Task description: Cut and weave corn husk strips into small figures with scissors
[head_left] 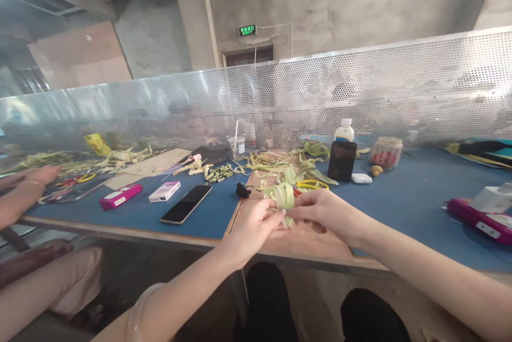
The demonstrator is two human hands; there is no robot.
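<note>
The fingertips of both hands are partly hidden by the leaf strips (285, 196) held between them, so the exact grip cannot be made out. The left hand (253, 227) is closed around the lower end of the bundle, and the right hand (323, 209) is pinched on it from the other side. The bundle is held just above the near edge of the tabletop (408, 198), over its brown middle part. The scissors (313, 184) behind the bundle are half covered by loose strips, and only the yellow handles are seen. A co-worker's hand (39, 175) is laid on the tabletop at the far left, with the arm cut off by the frame. A pink box (478, 218) at the right is also cut by the edge. What lies behind the metal screen (360, 80) is blurred.

A clear cup (237, 146) with a straw in it is stood near the screen; its contents cannot be told. A bottle (344, 130) with a white cap is half hidden behind a dark phone (341, 160) that is propped upright. A clear jar (386, 151) is seen just beside them, with something red inside that is too small to name. A second phone (186, 204) is laid flat to the left of the hands.
</note>
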